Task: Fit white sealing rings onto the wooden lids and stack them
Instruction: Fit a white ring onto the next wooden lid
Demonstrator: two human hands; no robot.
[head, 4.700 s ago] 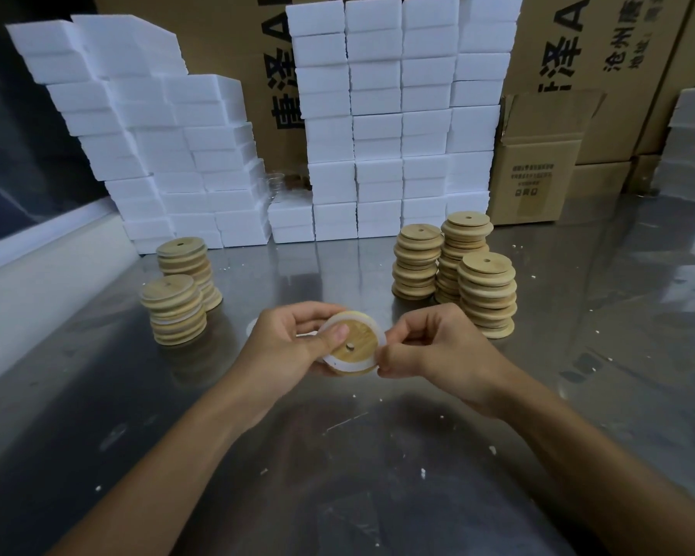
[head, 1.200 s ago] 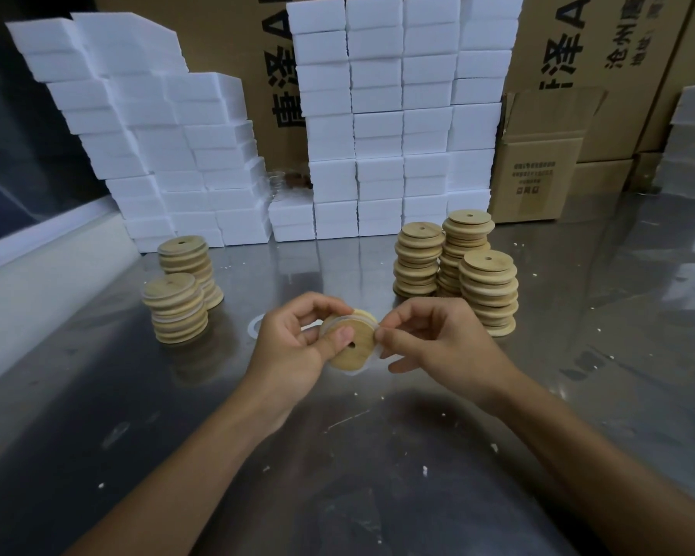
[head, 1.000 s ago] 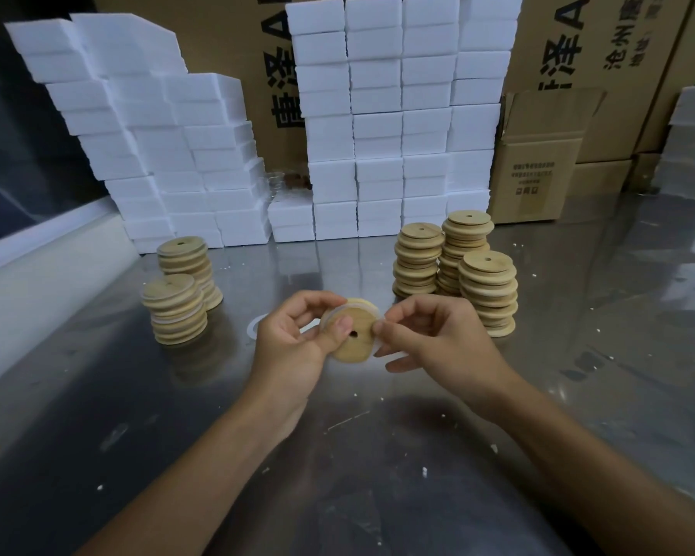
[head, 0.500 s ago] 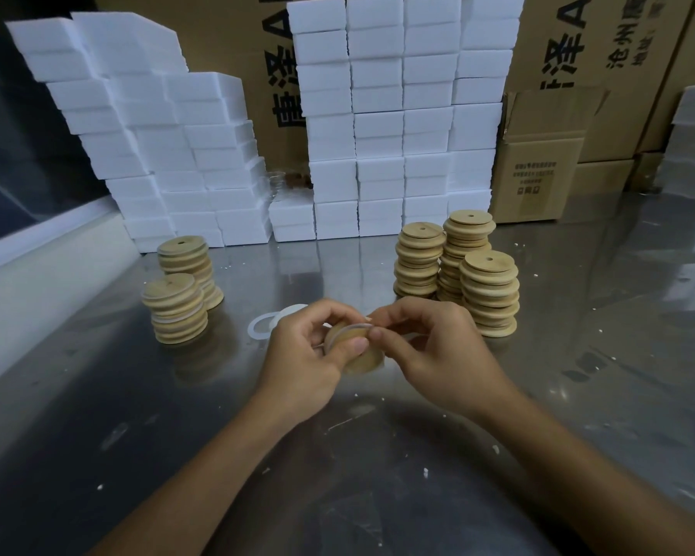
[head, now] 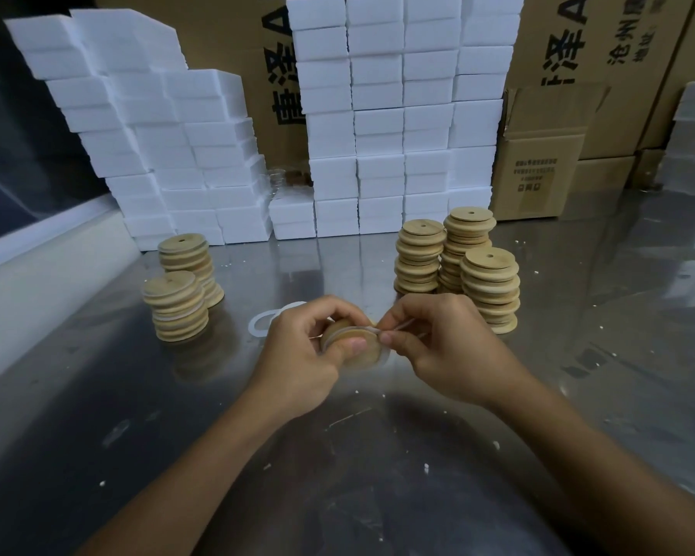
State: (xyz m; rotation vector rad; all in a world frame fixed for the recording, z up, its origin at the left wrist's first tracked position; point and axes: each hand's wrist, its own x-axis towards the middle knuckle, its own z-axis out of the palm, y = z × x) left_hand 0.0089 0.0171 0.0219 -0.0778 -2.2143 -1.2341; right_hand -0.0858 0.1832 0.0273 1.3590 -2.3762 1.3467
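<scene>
A wooden lid (head: 356,349) is held just above a steel tabletop (head: 378,475), gripped between the thumb and curled fingers of the left hand (head: 297,355), while a white sealing ring (head: 372,329) is pinched at the lid's upper rim by the thumb and forefinger of the right hand (head: 446,351). Both forearms are angled in from the lower corners and meet at mid-table. Spare rings (head: 265,321) are seen lying flat just beyond the left hand. Two stacks of lids (head: 181,290) are set to the left and three stacks (head: 458,266) to the right, the nearest right-hand stack standing just behind the right hand's knuckles. The rear edge is walled off by white foam blocks (head: 378,114) and cardboard cartons (head: 538,154); open steel is left in the foreground and far right.
</scene>
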